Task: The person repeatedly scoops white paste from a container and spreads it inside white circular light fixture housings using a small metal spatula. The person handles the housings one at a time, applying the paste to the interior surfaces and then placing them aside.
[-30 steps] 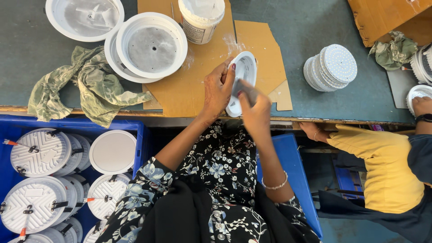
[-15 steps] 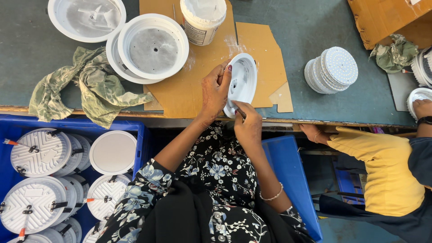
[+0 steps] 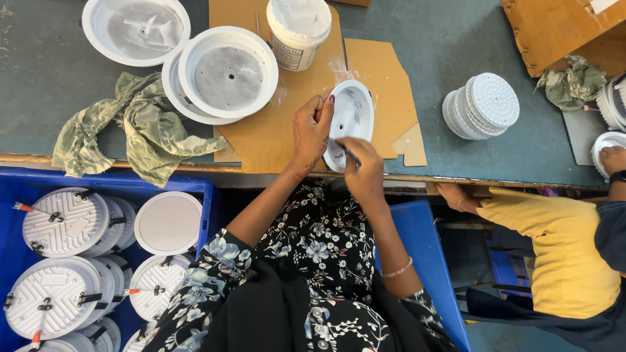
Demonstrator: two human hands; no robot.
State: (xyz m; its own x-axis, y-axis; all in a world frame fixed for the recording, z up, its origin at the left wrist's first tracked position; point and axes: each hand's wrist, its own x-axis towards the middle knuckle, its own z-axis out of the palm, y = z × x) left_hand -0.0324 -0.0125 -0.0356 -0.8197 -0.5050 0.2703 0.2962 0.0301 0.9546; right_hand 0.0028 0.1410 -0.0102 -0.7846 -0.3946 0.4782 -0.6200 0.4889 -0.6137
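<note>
My left hand (image 3: 311,133) grips the left rim of a small white round lamp housing (image 3: 352,117), tilted up on brown cardboard (image 3: 274,140) at the table's front edge. My right hand (image 3: 365,173) pinches a thin dark stick-like tool (image 3: 350,154) whose tip touches the inside of the housing near its lower rim. A white tub (image 3: 298,29) with a smeared lid stands just behind the housing.
Two larger white housings (image 3: 225,72) (image 3: 135,29) lie at the back left beside a crumpled green rag (image 3: 140,127). A stack of white dotted discs (image 3: 482,104) sits to the right. A blue crate (image 3: 19,182) of finished lamps is at lower left. Another person in yellow (image 3: 554,241) works at right.
My right hand dropped from the housing's middle to its lower rim and now holds the thin tool against the inside. My left hand kept its grip on the rim.
</note>
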